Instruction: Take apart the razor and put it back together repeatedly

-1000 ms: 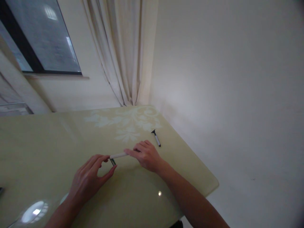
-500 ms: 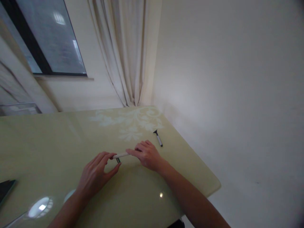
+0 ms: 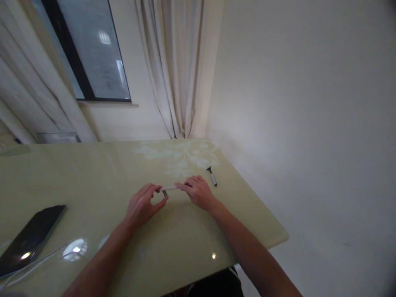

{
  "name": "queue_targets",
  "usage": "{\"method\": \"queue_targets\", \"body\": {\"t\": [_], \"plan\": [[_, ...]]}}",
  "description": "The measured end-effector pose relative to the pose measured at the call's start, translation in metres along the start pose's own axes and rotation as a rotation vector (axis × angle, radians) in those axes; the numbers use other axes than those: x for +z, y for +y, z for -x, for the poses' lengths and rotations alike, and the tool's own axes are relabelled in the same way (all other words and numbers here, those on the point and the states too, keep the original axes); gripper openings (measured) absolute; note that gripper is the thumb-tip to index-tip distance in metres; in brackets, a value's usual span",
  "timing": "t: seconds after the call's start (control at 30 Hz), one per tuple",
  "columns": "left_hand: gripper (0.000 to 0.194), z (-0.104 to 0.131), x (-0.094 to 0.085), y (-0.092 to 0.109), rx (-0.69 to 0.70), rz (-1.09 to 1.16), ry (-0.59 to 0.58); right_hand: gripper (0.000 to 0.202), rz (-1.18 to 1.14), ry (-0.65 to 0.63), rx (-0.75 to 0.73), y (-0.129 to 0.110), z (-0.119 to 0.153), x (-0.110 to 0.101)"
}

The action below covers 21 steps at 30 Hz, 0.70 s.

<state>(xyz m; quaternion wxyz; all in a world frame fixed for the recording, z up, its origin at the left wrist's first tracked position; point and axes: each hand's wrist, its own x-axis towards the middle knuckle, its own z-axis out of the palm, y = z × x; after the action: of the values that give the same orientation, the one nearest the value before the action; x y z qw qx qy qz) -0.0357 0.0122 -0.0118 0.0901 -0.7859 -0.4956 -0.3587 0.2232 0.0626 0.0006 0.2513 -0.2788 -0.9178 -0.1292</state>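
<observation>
A white-handled razor (image 3: 171, 188) is held level above the table between both of my hands. Its small dark head (image 3: 165, 193) is at the left end, pinched between the thumb and fingers of my left hand (image 3: 142, 206). My right hand (image 3: 199, 194) grips the other end of the handle, which its fingers partly hide. Just beyond the right hand, a second razor (image 3: 213, 177) with a black head and grey-and-black handle lies on the table.
The pale green glossy table (image 3: 173, 247) has a white floral pattern near its far corner. On the left lie a dark flat device (image 3: 32, 237) and a white cable (image 3: 40, 260). A wall (image 3: 293, 123) borders the right side; curtains (image 3: 176, 74) and a window (image 3: 95, 49) are behind.
The head view has turned left, so more of the dark device and the cable shows. Both hands keep nearly the same hold on the razor; the razor on the table lies still.
</observation>
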Motion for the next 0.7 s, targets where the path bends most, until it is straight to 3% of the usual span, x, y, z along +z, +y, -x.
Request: {"method": "queue_targets", "body": {"t": [0.13,0.27,0.4,0.7], "plan": [[0.027,-0.001,0.002,0.002,0.019,0.013,-0.025,0.038,0.002,-0.038,-0.078,0.002,-0.001,0.005],[0.028,0.001,0.005,0.002,-0.040,0.011,-0.016,0.038,0.013,-0.013,-0.014,0.004,-0.001,0.009],[0.025,0.002,0.007,-0.003,-0.053,0.011,-0.027,0.036,0.018,-0.024,-0.068,0.005,0.001,0.013],[0.026,-0.003,0.011,-0.005,-0.104,0.055,-0.016,0.036,-0.011,0.007,-0.010,0.011,0.003,0.016]]}}
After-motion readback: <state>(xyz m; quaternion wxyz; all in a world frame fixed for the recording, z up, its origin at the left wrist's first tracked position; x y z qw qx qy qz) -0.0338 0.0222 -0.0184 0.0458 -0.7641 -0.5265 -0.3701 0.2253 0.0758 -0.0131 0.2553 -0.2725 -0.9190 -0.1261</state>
